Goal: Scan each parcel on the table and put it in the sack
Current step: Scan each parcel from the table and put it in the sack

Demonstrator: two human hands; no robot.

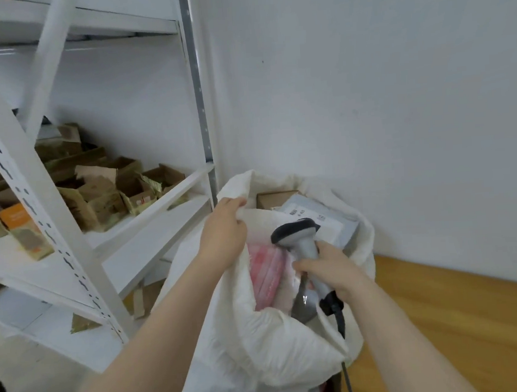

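A big white sack (261, 342) stands open in front of me, against the wall. My left hand (223, 229) grips its far left rim and holds it up. My right hand (332, 270) grips the handle of a grey barcode scanner (300, 239), whose dark head hovers over the sack's mouth; its black cable hangs down the sack's front. Inside the sack lie a pink and red soft parcel (269, 274), a grey mailer with a white label (323, 219) and a brown cardboard box (275, 197) at the back.
A white metal shelving rack (70, 239) stands to the left, its lower shelf crowded with several brown cardboard boxes (97, 188). A bare white wall (398, 109) rises behind the sack. Wooden floor (458, 319) stretches to the right.
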